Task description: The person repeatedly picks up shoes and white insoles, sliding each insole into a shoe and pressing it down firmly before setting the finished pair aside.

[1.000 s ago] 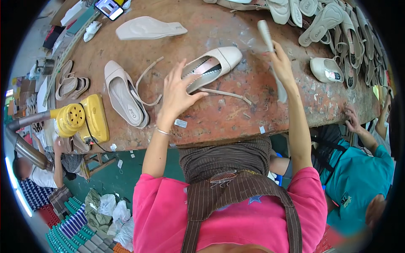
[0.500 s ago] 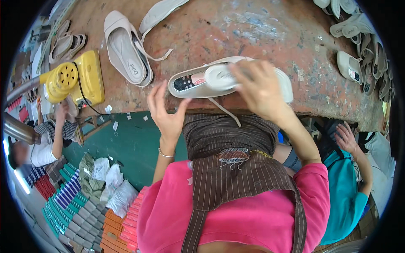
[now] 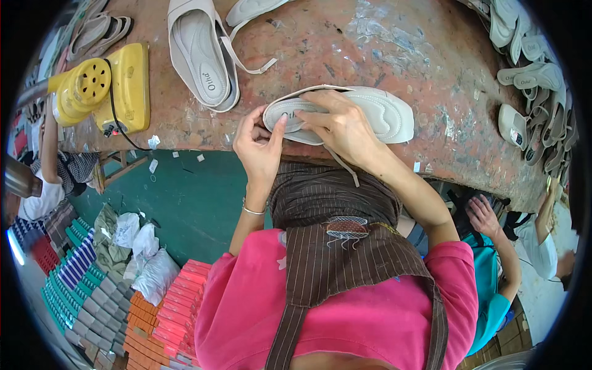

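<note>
Workroom, head view: green floor (image 3: 185, 209) lies at the near left, with white bags (image 3: 154, 274) and stacks of red boxes (image 3: 179, 308) upon it.
Surface: it is brown (image 3: 320, 49), worn and stained, and it stretches across the far part of the scene.
Pale shoe: it (image 3: 308, 139) lies on its sole near the close edge of the surface, heel to the left and toe to the right; its strap (image 3: 345, 166) hangs over this edge.
Insole: this pale piece (image 3: 293, 124) lies along the shoe, and how deeply it sits I cannot tell.
Left hand: it (image 3: 261, 151) is at the heel, the thumb upon the insole and the other fingers curled at the heel edge, so this end is held between them.
Right hand: it (image 3: 348, 126) lies over the middle of the shoe, with bent fingers touching the insole; whether they grip, I cannot tell.
Second shoe: it (image 3: 203, 58) stands farther to the left, well apart from the right hand.
Yellow machine: it (image 3: 132, 86) stands at the left, beyond the left hand.
Shoe pile: many pale shoes (image 3: 542, 80) are gathered at the far right.
Co-worker: a person in teal (image 3: 490, 308) sits at the right.
</note>
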A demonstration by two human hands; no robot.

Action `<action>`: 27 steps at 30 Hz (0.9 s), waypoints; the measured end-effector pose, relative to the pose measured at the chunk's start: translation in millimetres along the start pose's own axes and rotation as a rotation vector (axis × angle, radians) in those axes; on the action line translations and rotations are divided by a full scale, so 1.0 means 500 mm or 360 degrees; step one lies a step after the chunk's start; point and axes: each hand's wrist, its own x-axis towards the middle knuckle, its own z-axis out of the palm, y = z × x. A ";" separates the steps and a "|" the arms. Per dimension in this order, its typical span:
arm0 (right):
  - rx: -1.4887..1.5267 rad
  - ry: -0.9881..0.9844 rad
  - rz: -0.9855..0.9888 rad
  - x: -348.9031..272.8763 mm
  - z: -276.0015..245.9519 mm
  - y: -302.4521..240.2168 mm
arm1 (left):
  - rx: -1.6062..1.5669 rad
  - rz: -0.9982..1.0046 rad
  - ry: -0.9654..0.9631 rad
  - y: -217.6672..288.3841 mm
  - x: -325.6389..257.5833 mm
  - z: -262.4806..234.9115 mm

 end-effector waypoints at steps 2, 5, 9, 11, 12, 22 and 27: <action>-0.0039 -0.0027 -0.0009 0.001 0.004 0.003 | -0.0023 -0.0042 -0.0016 -0.001 0.012 0.005; -0.0187 -0.0074 -0.0100 0.003 0.011 0.002 | -0.0096 -0.0169 -0.0029 0.011 0.023 0.011; -0.0303 -0.0213 -0.0245 0.004 0.001 0.003 | -0.0045 -0.0202 0.0025 -0.003 0.028 0.010; -0.0339 -0.0252 -0.0371 0.009 0.004 0.015 | 0.0099 -0.0089 0.0048 -0.025 0.032 0.015; -0.0256 -0.0307 -0.0493 0.012 0.012 0.022 | 0.0245 0.0029 0.0076 -0.030 0.033 0.016; -0.0850 -0.0137 0.0053 -0.051 -0.015 -0.040 | 0.0464 0.0094 -0.0029 0.024 0.037 0.007; -0.1083 0.0377 0.0339 0.011 -0.072 -0.003 | 0.0585 0.0164 -0.0372 0.037 -0.018 0.015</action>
